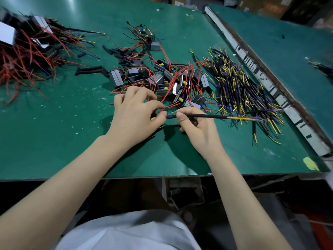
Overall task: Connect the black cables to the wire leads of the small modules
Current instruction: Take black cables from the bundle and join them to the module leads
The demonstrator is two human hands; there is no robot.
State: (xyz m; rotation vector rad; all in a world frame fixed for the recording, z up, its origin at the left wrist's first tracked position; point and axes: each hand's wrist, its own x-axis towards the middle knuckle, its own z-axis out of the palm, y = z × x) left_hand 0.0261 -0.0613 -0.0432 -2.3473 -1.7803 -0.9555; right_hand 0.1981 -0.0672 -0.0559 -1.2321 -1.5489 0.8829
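On the far left of the green counter [54, 123] lies a big tangle of red wires [27, 56] with some dark and white blocks in it, partly blurred. A little to the right, a few short black tube pieces [93, 69] lie on the counter. In the middle there is a heap of small modules [162, 78], grey and black boxes with red wire leads going out in many directions. Just in front of this heap is the left hand [137, 114]; its grip is closed, thumb and forefinger pinching a thin red wire lead [166, 102] that runs up into the heap. Whether a module is under its palm I cannot tell. Very near it, the right hand [198, 127] has a closed grip too, thumb and fingers holding one black cable [203, 116] near its left end. This cable lies almost level and points to the right, where it ends in yellow and purple wires. The tips of both hands are close together, but whether cable and lead touch is not clear. Further right lies a pile of black cables [243, 91] with yellow and purple ends, beside a worn strip [252, 65] at the edge of the counter.
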